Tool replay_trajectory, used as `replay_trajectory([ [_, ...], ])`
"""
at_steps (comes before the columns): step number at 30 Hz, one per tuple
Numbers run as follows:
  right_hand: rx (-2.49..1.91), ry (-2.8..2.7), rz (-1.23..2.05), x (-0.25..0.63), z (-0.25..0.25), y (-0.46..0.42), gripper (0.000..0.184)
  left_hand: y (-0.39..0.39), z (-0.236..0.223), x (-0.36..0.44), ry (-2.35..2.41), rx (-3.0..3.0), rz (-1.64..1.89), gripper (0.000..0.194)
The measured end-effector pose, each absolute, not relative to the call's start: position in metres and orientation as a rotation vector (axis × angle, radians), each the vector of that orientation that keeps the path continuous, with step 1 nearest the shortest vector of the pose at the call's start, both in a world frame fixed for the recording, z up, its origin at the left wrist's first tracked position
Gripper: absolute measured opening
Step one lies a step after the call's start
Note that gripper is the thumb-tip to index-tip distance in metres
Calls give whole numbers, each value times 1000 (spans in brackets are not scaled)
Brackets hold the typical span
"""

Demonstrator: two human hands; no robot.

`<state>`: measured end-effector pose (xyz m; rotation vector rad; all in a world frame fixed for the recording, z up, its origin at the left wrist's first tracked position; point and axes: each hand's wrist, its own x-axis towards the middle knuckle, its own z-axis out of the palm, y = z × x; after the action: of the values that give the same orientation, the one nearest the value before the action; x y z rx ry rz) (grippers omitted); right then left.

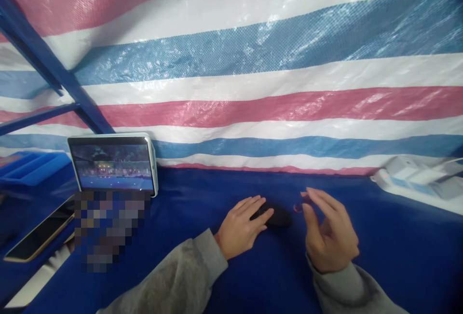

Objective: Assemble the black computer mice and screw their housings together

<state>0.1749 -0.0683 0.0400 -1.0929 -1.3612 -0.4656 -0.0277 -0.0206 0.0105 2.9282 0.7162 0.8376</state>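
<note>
On the blue tabletop lies a black, rounded object shaped like a computer mouse. My left hand holds its left end, with the fingers over the top and side. To the right of it, my right hand is raised a little, thumb and fingertips brought together in a pinch. Between those fingertips shows a small, thin, reddish-purple piece, too blurred to name. A short gap separates this piece from the black object.
A tablet-like screen stands at the left, with a phone and a blue compartment tray beyond it. A white power strip with plugged-in chargers sits at the right. Striped plastic sheeting hangs behind the table, and a blue metal frame rises at left.
</note>
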Motion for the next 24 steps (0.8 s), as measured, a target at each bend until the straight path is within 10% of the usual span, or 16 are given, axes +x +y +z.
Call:
replay_trajectory([
  [24, -1077, -1342, -430, 172, 42, -69, 44, -20, 9, -28, 726, 2930, 826, 38],
])
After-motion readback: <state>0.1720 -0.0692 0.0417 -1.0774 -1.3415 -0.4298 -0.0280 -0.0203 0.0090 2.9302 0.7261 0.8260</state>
